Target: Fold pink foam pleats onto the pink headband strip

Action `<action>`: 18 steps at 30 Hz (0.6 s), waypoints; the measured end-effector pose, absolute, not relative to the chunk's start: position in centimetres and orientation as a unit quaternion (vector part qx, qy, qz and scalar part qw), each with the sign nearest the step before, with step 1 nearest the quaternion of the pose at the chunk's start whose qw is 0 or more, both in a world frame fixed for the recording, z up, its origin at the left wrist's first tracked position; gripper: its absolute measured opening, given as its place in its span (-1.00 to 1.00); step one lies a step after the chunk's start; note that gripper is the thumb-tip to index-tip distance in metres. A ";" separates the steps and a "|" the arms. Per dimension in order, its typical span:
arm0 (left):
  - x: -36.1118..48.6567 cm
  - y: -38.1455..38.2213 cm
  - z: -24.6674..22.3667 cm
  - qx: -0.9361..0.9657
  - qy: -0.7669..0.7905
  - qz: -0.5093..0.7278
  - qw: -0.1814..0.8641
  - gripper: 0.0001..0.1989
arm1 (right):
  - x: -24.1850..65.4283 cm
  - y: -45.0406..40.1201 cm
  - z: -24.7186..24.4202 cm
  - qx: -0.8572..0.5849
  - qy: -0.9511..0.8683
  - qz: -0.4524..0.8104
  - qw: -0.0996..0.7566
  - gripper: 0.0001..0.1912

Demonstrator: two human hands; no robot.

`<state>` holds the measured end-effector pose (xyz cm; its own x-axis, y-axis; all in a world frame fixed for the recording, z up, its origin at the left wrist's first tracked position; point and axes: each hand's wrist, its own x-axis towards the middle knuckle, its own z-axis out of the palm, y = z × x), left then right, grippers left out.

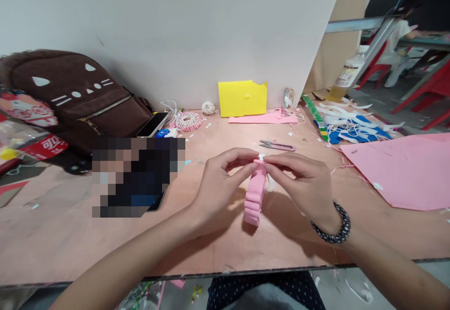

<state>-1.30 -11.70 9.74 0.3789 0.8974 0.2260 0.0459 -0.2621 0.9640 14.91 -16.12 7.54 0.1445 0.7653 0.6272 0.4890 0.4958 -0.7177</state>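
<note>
A looped, pleated pink paper strip (255,195) hangs between my hands above the table, its folds stacked toward me. My left hand (225,174) pinches its top edge from the left, thumb and forefinger closed on it. From the other side my right hand (302,178) pinches the same top edge, with a dark beaded band round the wrist. A small white piece shows at the top between the fingertips; I cannot tell what it is. Just beyond the hands lie small thread snips (277,146).
A yellow card (242,99) leans on the white partition behind pink strips (262,118). Left are a brown backpack (70,103), a cola bottle (45,146) and a finished-looking pink ring (189,121). Right are a pink sheet (404,171), white scraps and a bottle of yellowish liquid (348,75).
</note>
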 end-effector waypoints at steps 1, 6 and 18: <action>-1.3 -11.7 9.7 0.673 0.354 0.430 0.488 -0.88 | 14.9 -16.1 7.5 -0.482 -0.648 0.110 0.579 -0.89; -1.3 -11.7 9.8 0.682 0.362 0.428 0.469 -0.91 | 14.9 -16.1 7.5 -0.468 -0.662 0.099 0.577 -0.87; -1.5 -11.8 10.1 0.683 0.322 0.451 0.476 -0.92 | 15.1 -16.3 7.5 -0.515 -0.598 0.220 0.573 -0.89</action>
